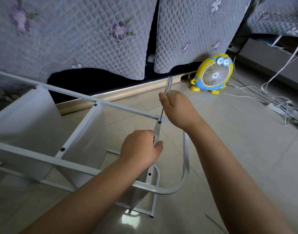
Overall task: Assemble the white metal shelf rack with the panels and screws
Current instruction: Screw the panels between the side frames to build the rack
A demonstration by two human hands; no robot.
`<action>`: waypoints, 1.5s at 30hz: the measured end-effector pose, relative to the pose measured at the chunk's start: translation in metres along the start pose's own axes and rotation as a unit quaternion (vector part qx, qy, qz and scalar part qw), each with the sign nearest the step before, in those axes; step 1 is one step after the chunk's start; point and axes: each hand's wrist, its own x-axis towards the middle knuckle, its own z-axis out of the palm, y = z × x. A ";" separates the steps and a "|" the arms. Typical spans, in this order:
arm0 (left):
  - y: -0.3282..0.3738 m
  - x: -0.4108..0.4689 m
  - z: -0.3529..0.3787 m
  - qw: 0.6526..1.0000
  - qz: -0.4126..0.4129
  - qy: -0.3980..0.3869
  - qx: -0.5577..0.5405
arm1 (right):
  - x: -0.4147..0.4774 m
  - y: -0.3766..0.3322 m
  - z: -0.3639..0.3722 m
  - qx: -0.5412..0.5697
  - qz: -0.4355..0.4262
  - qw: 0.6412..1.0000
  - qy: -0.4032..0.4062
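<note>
The white metal shelf rack (43, 158) lies on its side on the tiled floor, with white panels (26, 119) fixed between its two long rails. Black screws (62, 149) show at the joints. My right hand (178, 109) grips a screwdriver (167, 86) with a clear handle, its tip set on a black screw (159, 122) at the rack's top right corner. My left hand (140, 148) is closed around the edge of the end panel (157, 130) just below that screw. A curved white tube (185, 174) forms the rack's foot at the right.
Quilted grey covers with purple flowers (94, 36) hang behind the rack. A yellow cartoon desk fan (214, 74) stands on the floor at the back right. White cables and a power strip (276, 107) lie at the far right. A thin rod (214, 222) lies at the bottom right.
</note>
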 end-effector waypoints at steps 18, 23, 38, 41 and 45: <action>0.006 -0.005 0.000 0.999 -0.024 0.044 0.009 | -0.002 0.009 -0.003 0.188 -0.030 0.981 0.034; 0.003 -0.004 0.002 0.999 -0.022 0.044 0.000 | 0.003 0.009 -0.010 0.043 -0.120 0.987 0.098; 0.012 -0.005 -0.003 0.996 -0.041 0.006 0.073 | 0.006 -0.017 -0.047 -0.185 -0.142 0.972 0.029; 0.013 -0.005 -0.003 0.996 -0.046 0.004 0.072 | 0.005 -0.025 -0.031 -0.211 -0.091 0.970 0.084; 0.012 -0.004 -0.001 0.997 -0.053 -0.005 0.057 | 0.015 -0.033 -0.024 -0.253 -0.030 0.963 0.082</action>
